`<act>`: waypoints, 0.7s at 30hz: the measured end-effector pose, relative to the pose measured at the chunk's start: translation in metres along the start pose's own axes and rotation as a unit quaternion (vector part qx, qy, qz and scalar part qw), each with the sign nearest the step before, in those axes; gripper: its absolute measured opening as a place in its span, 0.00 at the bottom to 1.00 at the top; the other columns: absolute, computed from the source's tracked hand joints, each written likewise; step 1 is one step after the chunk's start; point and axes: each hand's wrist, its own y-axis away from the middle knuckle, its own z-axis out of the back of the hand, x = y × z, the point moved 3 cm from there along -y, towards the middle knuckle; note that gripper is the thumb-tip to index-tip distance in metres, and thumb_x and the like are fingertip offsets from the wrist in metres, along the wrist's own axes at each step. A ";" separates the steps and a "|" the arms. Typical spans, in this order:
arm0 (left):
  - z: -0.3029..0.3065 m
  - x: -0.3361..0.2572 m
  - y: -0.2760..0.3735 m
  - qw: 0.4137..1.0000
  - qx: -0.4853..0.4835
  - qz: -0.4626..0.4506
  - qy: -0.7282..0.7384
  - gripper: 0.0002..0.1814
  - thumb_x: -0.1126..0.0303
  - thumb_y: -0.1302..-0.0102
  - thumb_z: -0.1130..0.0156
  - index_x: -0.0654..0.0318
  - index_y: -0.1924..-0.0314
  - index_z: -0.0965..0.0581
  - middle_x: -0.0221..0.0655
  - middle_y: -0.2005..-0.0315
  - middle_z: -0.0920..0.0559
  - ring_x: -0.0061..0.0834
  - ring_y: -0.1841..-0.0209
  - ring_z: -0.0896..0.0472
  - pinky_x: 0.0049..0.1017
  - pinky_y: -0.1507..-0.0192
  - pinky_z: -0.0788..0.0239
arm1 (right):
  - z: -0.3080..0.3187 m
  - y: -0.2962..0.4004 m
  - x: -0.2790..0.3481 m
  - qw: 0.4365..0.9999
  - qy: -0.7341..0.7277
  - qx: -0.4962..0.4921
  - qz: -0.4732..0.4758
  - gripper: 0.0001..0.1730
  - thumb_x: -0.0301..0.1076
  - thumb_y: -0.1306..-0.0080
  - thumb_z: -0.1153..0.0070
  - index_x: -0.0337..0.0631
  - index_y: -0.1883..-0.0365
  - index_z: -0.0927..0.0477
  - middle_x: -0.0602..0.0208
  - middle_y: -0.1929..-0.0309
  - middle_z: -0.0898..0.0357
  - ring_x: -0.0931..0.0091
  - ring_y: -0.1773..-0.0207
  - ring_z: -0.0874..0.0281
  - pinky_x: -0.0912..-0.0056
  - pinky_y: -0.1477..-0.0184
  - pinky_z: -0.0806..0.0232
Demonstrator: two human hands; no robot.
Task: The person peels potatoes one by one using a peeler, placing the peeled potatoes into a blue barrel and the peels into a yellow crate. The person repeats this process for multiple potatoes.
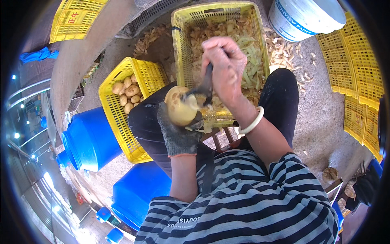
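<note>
My left hand (179,134), in a dark grey knitted glove, grips a large, pale yellow potato (178,111) above my thigh. Brown patches mark the potato's left side. A black-handled peeler (206,82) is held in my bare right hand (224,68); its blurred head lies over the potato's right side. A cream bangle circles my right wrist. Below the hands, between my knees, a yellow plastic crate (263,45) holds brownish peelings (201,33) and pale green ones (253,58).
To my left, a tilted yellow crate (111,105) contains several potatoes (132,90). Blue plastic barrels (94,137) lie beyond it. A white paint bucket (292,21) stands at upper right, with peelings (281,50) scattered on the concrete floor (317,113). Yellow crates (350,58) line the right side.
</note>
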 end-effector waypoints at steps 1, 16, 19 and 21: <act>-0.006 -0.001 -0.001 0.999 0.032 0.012 0.010 0.28 0.42 0.39 0.45 0.55 0.49 0.25 0.33 0.64 0.18 0.29 0.75 0.22 0.23 0.82 0.35 | 0.005 -0.010 -0.007 0.999 -0.006 -0.025 0.026 0.06 0.22 0.34 0.51 0.40 0.67 0.21 0.73 0.82 0.28 0.85 0.84 0.34 0.82 0.82 0.43; -0.016 0.005 0.004 0.990 -0.112 -0.080 0.017 0.29 0.41 0.37 0.47 0.56 0.48 0.26 0.34 0.62 0.19 0.30 0.71 0.20 0.25 0.76 0.30 | -0.011 0.002 0.014 0.996 -0.076 -0.005 -0.041 0.06 0.24 0.32 0.52 0.39 0.67 0.22 0.72 0.84 0.29 0.85 0.85 0.33 0.81 0.84 0.45; -0.017 0.007 0.009 0.999 -0.030 0.001 -0.013 0.35 0.35 0.39 0.52 0.61 0.50 0.27 0.40 0.72 0.22 0.26 0.88 0.34 0.21 0.86 0.42 | 0.006 -0.029 -0.018 0.993 0.021 -0.073 -0.087 0.07 0.24 0.34 0.50 0.40 0.70 0.21 0.71 0.85 0.28 0.84 0.86 0.35 0.80 0.84 0.43; -0.030 0.010 0.013 0.993 -0.084 -0.046 -0.067 0.36 0.35 0.39 0.51 0.62 0.49 0.27 0.41 0.72 0.22 0.25 0.87 0.33 0.22 0.86 0.41 | 0.031 -0.047 -0.038 0.993 -0.066 -0.096 0.002 0.05 0.26 0.36 0.50 0.38 0.68 0.21 0.69 0.83 0.26 0.83 0.87 0.34 0.76 0.84 0.37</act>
